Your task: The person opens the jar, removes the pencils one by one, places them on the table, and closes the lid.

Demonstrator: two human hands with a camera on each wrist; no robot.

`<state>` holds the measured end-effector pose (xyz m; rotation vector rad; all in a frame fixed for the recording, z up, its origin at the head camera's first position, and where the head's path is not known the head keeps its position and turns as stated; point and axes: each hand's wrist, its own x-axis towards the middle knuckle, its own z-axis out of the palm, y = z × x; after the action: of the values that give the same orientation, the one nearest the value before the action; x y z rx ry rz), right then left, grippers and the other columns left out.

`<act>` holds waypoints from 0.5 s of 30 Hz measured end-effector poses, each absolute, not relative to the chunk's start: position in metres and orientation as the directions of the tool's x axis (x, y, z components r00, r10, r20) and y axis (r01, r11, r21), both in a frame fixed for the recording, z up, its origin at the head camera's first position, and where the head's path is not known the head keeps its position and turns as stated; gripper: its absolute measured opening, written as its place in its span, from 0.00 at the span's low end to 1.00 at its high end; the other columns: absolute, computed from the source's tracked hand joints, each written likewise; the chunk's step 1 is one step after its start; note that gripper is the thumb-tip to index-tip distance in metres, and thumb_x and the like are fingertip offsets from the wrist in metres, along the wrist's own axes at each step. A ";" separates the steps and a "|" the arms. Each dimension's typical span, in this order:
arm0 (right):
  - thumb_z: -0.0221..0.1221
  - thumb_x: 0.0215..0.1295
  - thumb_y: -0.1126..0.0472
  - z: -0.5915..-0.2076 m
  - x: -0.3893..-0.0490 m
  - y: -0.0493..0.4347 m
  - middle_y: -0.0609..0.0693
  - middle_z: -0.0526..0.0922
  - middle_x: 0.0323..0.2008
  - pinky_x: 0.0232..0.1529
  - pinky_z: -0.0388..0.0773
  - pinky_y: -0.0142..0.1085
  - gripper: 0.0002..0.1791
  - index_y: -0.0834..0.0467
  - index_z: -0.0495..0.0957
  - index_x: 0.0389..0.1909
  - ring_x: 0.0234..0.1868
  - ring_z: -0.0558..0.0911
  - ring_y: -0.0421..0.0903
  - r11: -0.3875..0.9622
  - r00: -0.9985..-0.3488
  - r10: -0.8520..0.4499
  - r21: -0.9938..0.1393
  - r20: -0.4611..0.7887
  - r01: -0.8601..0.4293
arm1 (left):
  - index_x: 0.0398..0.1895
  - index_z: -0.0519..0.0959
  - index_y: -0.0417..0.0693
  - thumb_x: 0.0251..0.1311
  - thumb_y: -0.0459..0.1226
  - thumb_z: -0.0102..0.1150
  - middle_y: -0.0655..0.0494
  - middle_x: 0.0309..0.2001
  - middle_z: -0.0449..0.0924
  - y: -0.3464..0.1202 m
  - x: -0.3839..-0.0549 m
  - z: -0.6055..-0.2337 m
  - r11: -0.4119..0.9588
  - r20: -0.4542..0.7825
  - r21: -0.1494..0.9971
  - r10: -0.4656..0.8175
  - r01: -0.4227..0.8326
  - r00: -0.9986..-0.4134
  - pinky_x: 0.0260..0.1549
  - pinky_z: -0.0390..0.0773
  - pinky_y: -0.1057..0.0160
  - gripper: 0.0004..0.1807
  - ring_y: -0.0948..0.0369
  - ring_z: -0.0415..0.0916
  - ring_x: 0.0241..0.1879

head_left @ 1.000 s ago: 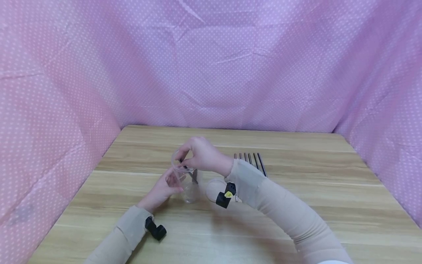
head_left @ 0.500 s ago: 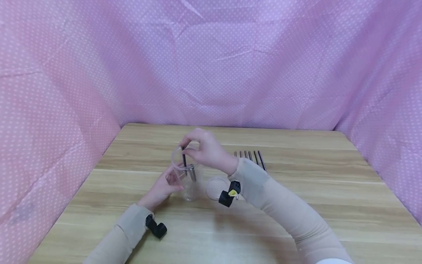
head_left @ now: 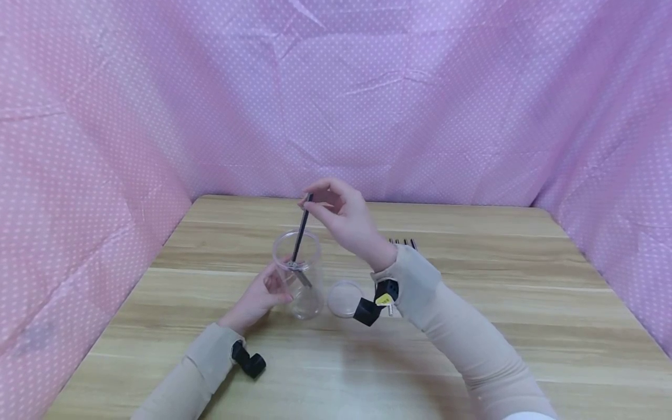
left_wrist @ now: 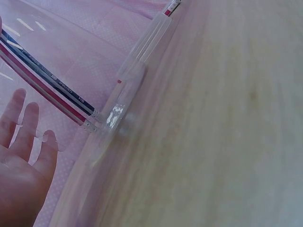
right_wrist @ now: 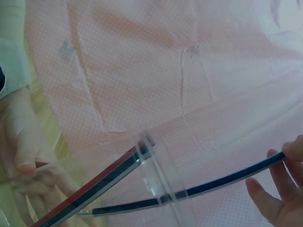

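Note:
My left hand (head_left: 257, 300) holds the side of a clear plastic cup (head_left: 310, 306) that stands upright on the table. Inside it lean a red striped pencil (left_wrist: 45, 94) and a dark blue one marked HB (left_wrist: 52, 78), eraser ends down in the left wrist view. Above the rim, my right hand (head_left: 349, 219) pinches the top of another dark striped pencil (right_wrist: 222, 182) between thumb and fingers. That pencil slants up out of the cup, its eraser end still within the walls.
Right of the cup lies a round clear lid (head_left: 345, 298). Several pencils (head_left: 404, 242) are laid side by side on the wooden table (head_left: 499, 303), partly hidden by my right forearm. Pink dotted cloth (head_left: 336, 105) hangs around the back and sides.
My right hand has risen from the cup's mouth and shifted right, drawing the dark pencil upward partway out. My left hand has stayed in place on the cup.

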<state>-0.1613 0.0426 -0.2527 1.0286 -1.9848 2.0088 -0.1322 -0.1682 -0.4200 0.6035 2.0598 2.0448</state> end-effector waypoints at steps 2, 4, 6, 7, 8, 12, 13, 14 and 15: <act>0.52 0.60 0.80 -0.252 -0.162 0.044 0.68 0.77 0.38 0.49 0.82 0.42 0.12 0.76 0.68 0.46 0.38 0.83 0.41 -0.187 -0.770 -0.321 -0.834 0.551 -0.519 | 0.71 0.51 0.36 0.48 0.23 0.59 0.50 0.69 0.62 -0.168 -0.132 -0.420 -0.023 0.150 0.988 0.404 0.154 -0.902 0.70 0.46 0.47 0.44 0.76 0.63 0.61; 0.50 0.61 0.81 -0.251 -0.163 0.045 0.63 0.78 0.36 0.48 0.82 0.44 0.13 0.78 0.66 0.47 0.35 0.83 0.37 -0.250 -0.784 -0.276 -0.829 0.556 -0.500 | 0.70 0.51 0.35 0.49 0.22 0.59 0.40 0.70 0.55 -0.169 -0.132 -0.420 -0.022 0.152 0.987 0.409 0.157 -0.900 0.69 0.43 0.42 0.44 0.75 0.62 0.61; 0.49 0.62 0.80 -0.250 -0.165 0.046 0.55 0.78 0.34 0.46 0.83 0.46 0.14 0.78 0.64 0.48 0.34 0.83 0.38 -0.301 -0.799 -0.226 -0.820 0.557 -0.487 | 0.71 0.51 0.36 0.49 0.23 0.60 0.39 0.71 0.53 -0.169 -0.132 -0.420 -0.022 0.143 0.989 0.406 0.147 -0.903 0.69 0.43 0.42 0.44 0.75 0.62 0.61; 0.49 0.62 0.80 -0.250 -0.165 0.047 0.52 0.78 0.34 0.45 0.83 0.46 0.14 0.77 0.64 0.49 0.33 0.84 0.38 -0.315 -0.806 -0.199 -0.815 0.558 -0.486 | 0.70 0.51 0.35 0.49 0.23 0.60 0.41 0.71 0.55 -0.169 -0.132 -0.421 -0.021 0.143 0.989 0.405 0.147 -0.903 0.69 0.43 0.42 0.44 0.75 0.62 0.61; 0.49 0.62 0.80 -0.250 -0.166 0.048 0.50 0.78 0.33 0.45 0.83 0.47 0.14 0.77 0.64 0.49 0.33 0.84 0.39 -0.329 -0.813 -0.172 -0.810 0.557 -0.486 | 0.70 0.51 0.35 0.49 0.23 0.60 0.44 0.70 0.57 -0.169 -0.132 -0.421 -0.022 0.143 0.989 0.404 0.146 -0.904 0.69 0.43 0.41 0.44 0.75 0.63 0.61; 0.49 0.63 0.79 -0.248 -0.169 0.053 0.47 0.75 0.35 0.42 0.84 0.45 0.13 0.72 0.66 0.48 0.32 0.84 0.40 -0.383 -0.850 -0.068 -0.800 0.523 -0.462 | 0.71 0.50 0.35 0.49 0.23 0.59 0.52 0.68 0.63 -0.169 -0.133 -0.422 -0.033 0.149 0.988 0.404 0.149 -0.903 0.69 0.42 0.39 0.45 0.77 0.63 0.60; 0.48 0.64 0.79 -0.248 -0.170 0.055 0.48 0.74 0.36 0.42 0.84 0.45 0.12 0.69 0.67 0.47 0.32 0.83 0.40 -0.401 -0.861 -0.047 -0.799 0.507 -0.448 | 0.71 0.50 0.35 0.49 0.22 0.59 0.52 0.68 0.63 -0.169 -0.133 -0.423 -0.036 0.153 0.988 0.406 0.152 -0.901 0.69 0.41 0.39 0.44 0.77 0.63 0.60; 0.48 0.64 0.79 -0.247 -0.171 0.056 0.48 0.73 0.36 0.41 0.85 0.43 0.12 0.66 0.68 0.47 0.33 0.83 0.40 -0.429 -0.874 -0.025 -0.795 0.485 -0.428 | 0.70 0.50 0.34 0.49 0.22 0.59 0.50 0.69 0.62 -0.169 -0.133 -0.422 -0.038 0.156 0.987 0.408 0.154 -0.900 0.68 0.41 0.39 0.44 0.77 0.63 0.60; 0.47 0.64 0.79 -0.247 -0.173 0.058 0.48 0.73 0.37 0.39 0.85 0.40 0.13 0.63 0.69 0.45 0.32 0.83 0.40 -0.460 -0.890 -0.006 -0.791 0.457 -0.403 | 0.70 0.51 0.34 0.49 0.22 0.59 0.48 0.69 0.62 -0.169 -0.133 -0.422 -0.034 0.156 0.987 0.406 0.156 -0.900 0.68 0.42 0.39 0.44 0.77 0.63 0.60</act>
<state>-0.1726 0.0580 -0.2466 0.5914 -1.4777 2.4264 -0.1328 -0.1692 -0.4224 0.6059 2.0486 2.0490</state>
